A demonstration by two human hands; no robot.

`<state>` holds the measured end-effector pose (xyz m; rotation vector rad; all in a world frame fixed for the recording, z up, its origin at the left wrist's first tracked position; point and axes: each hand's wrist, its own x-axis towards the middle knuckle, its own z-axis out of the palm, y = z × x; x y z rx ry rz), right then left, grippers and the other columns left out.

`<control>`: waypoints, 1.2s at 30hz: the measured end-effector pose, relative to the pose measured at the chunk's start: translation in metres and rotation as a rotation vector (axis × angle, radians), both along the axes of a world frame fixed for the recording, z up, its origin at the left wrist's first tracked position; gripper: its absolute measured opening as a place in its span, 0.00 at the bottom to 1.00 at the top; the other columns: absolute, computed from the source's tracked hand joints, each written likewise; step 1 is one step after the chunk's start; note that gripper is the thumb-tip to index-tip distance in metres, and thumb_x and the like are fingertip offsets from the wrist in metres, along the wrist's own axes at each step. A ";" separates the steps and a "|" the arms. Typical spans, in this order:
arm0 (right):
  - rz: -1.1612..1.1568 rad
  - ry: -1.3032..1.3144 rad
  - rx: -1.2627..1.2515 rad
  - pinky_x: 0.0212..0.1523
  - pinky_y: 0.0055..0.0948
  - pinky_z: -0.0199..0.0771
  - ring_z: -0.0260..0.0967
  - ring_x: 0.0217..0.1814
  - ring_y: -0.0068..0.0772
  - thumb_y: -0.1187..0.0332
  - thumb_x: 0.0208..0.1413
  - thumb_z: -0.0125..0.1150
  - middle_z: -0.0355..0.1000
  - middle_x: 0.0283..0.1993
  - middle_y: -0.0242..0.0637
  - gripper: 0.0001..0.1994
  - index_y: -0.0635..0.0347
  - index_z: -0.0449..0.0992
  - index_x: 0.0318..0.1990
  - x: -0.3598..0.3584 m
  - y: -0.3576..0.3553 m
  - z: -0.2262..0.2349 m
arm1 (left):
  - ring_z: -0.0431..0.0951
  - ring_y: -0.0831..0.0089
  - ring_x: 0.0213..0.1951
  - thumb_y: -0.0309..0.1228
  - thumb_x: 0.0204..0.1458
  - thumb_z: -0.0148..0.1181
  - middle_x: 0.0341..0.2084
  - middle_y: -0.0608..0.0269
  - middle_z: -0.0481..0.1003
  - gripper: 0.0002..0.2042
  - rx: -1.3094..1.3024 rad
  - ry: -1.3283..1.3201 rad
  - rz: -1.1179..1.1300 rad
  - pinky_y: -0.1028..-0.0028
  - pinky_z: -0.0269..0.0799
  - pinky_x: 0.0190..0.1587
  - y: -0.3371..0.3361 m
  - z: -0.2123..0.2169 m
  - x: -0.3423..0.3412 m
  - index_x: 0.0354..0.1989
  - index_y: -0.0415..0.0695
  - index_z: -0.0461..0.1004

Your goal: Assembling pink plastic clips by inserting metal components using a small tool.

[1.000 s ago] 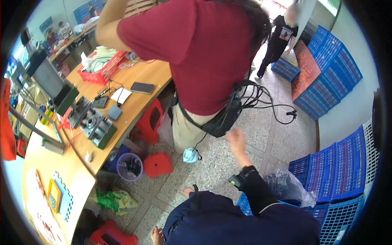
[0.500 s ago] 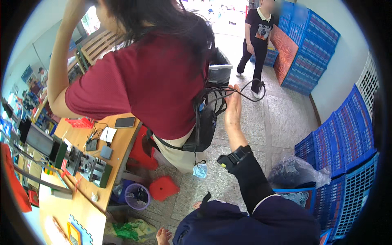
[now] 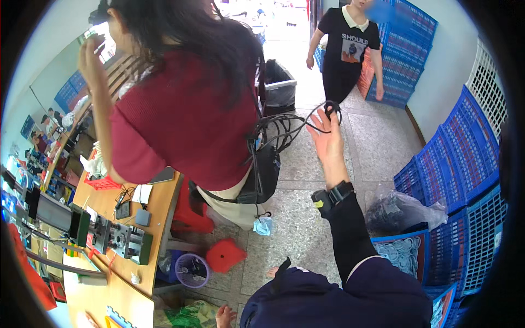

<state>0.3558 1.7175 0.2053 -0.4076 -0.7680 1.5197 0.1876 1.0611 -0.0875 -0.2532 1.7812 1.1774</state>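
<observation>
My right hand [image 3: 330, 145] is raised at arm's length, its fingertips holding the end loop of a black cable [image 3: 306, 121]. The cable runs left to a loose bundle hanging at a black waist bag [image 3: 268, 174]. A person in a dark red shirt [image 3: 191, 109] wears this bag and stands with their back to me. Low in the picture is my left hand [image 3: 225, 316], partly cut off by the lower edge, with loosely bent fingers and nothing visible in it. A light blue cloth-like piece [image 3: 263, 226] hangs below the bag.
At left stands a wooden table [image 3: 164, 218] with a microscope-like device [image 3: 117, 238]. A red stool [image 3: 226, 255] and a purple basket [image 3: 192, 270] are beside it. Blue crates [image 3: 459, 158] line the right wall. Another person [image 3: 350, 49] stands ahead, near a black bin [image 3: 279, 87].
My right hand has moved right and turned its palm more into view, with the cable loop drawn in at the fingertips. The person ahead has come closer; the red-shirted person's raised arm has shifted.
</observation>
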 end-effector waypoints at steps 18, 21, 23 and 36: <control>0.150 -0.491 0.288 0.37 0.28 0.77 0.74 0.39 0.32 0.64 0.63 0.45 0.72 0.39 0.40 0.17 0.67 0.68 0.52 -0.126 0.039 0.134 | 0.77 0.62 0.33 0.39 0.56 0.55 0.38 0.55 0.75 0.21 -0.142 -0.539 0.279 0.67 0.74 0.33 -0.021 0.022 0.037 0.56 0.44 0.65; 0.114 -0.541 0.280 0.36 0.28 0.76 0.73 0.38 0.30 0.64 0.63 0.45 0.73 0.38 0.39 0.17 0.66 0.69 0.53 -0.134 0.042 0.137 | 0.77 0.63 0.33 0.39 0.56 0.55 0.38 0.56 0.76 0.21 -0.193 -0.762 0.341 0.67 0.74 0.33 -0.006 0.047 0.032 0.55 0.44 0.66; 0.069 -0.540 0.288 0.36 0.27 0.76 0.73 0.37 0.29 0.63 0.63 0.46 0.73 0.39 0.39 0.17 0.65 0.69 0.53 -0.133 0.037 0.140 | 0.77 0.64 0.33 0.39 0.56 0.54 0.37 0.57 0.76 0.20 -0.211 -0.909 0.365 0.67 0.74 0.34 0.021 0.064 0.019 0.55 0.43 0.66; 0.284 0.089 0.221 0.50 0.38 0.67 0.67 0.52 0.42 0.37 0.61 0.30 0.65 0.57 0.50 0.36 0.58 0.56 0.63 -0.108 0.035 0.123 | 0.77 0.69 0.33 0.41 0.56 0.53 0.36 0.61 0.77 0.19 -0.422 -1.893 0.512 0.67 0.73 0.36 0.224 0.280 -0.066 0.51 0.42 0.69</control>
